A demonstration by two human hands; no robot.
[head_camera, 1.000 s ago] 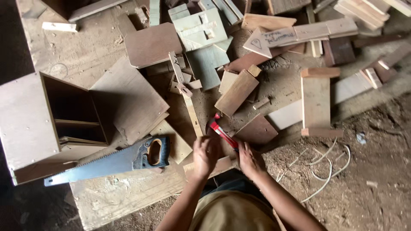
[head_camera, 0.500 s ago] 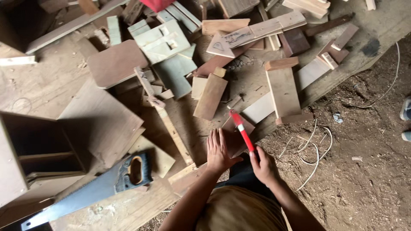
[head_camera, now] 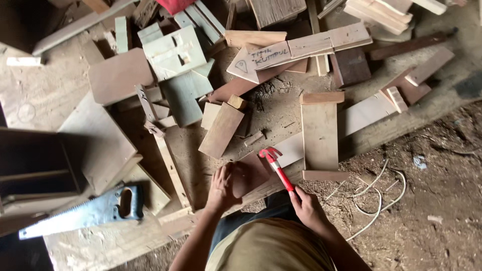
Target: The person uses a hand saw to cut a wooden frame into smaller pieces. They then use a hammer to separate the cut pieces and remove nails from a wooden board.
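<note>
Right hand [head_camera: 307, 207] fingers wrapped round the red hammer [head_camera: 277, 167], left hand [head_camera: 222, 186] fingers spread, steadying the brown board [head_camera: 249, 173]; looks mid-nailing, next needs a square hit.

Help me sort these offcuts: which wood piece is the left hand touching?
The small reddish-brown square board under the left hand, beside the red hammer; the others lie untouched.

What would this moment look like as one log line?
right hand: grips red hammer | left hand: on brown wood piece | handsaw: lying left, untouched

Rough woodworking workshop, offcut boards [head_camera: 221, 129], handsaw [head_camera: 83, 213], sawdust-strewn dirt floor [head_camera: 432, 200]
</note>
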